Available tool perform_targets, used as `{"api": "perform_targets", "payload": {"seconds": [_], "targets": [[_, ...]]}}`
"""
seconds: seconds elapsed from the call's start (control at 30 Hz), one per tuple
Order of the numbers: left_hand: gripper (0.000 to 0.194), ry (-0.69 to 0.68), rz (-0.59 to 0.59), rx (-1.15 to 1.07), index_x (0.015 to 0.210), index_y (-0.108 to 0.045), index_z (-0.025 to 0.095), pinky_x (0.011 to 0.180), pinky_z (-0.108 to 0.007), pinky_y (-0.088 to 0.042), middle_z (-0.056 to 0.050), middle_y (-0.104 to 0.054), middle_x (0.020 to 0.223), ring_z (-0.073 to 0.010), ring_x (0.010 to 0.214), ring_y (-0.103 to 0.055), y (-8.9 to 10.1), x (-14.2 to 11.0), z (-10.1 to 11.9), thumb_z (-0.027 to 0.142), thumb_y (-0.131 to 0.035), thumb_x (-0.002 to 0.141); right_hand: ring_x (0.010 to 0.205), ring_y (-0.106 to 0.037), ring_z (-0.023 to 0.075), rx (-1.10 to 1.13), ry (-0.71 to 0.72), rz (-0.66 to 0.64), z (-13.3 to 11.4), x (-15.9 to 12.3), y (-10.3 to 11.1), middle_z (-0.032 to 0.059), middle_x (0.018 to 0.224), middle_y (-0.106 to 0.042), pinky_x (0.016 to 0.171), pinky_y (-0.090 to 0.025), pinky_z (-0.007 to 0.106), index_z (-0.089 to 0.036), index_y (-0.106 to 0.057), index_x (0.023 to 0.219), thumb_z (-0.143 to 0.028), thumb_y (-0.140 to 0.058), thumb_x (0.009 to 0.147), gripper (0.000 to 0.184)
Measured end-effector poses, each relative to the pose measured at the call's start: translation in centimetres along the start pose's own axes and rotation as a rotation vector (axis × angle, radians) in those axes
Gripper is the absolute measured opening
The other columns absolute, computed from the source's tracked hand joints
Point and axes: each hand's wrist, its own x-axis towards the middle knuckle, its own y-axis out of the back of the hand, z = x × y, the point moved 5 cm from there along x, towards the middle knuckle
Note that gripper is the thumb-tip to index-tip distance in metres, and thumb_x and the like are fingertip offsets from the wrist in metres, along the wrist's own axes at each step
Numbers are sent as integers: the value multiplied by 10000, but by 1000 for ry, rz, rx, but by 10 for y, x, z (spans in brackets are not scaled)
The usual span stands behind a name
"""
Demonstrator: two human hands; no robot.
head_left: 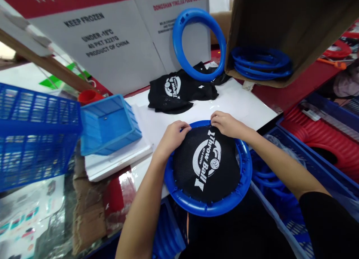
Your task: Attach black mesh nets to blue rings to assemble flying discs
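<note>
A blue plastic ring (241, 191) lies at the near edge of a white board (241, 102). A black mesh net (207, 165) printed "Throw Ball" is stretched across the ring. My left hand (173, 135) pinches the net's edge at the ring's upper left rim. At the ring's top rim my right hand (226, 124) has its fingers curled on the net's edge. Both hands are closed on the mesh.
A pile of black nets (176, 92) lies farther back, with a blue ring (199, 44) leaning upright behind it. A cardboard box (280, 31) holds more rings (260, 62). Blue baskets (36, 132) (108, 124) stand left. Blue crates (308, 165) sit at the right.
</note>
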Motion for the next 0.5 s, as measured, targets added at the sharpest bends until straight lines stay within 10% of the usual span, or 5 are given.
{"api": "perform_targets", "payload": {"seconds": [0.17, 0.5], "targets": [[224, -28, -7, 11, 912, -722, 205, 1013, -431, -524, -88, -752, 1019, -272, 1036, -677, -4, -3, 3, 289, -525, 979, 963, -637, 240, -110, -105, -170, -12, 16, 4, 122, 1043, -652, 932, -528, 392, -168, -688, 851, -90, -527, 977, 219], [160, -235, 64, 164, 1043, -722, 197, 996, -466, -518, -98, -751, 1067, -282, 1056, -672, -22, -10, 26, 194, -567, 1004, 872, -637, 157, 247, -229, 67, -14, 4, -13, 64, 1165, -631, 900, -516, 347, -179, -703, 881, -199, -699, 944, 66]]}}
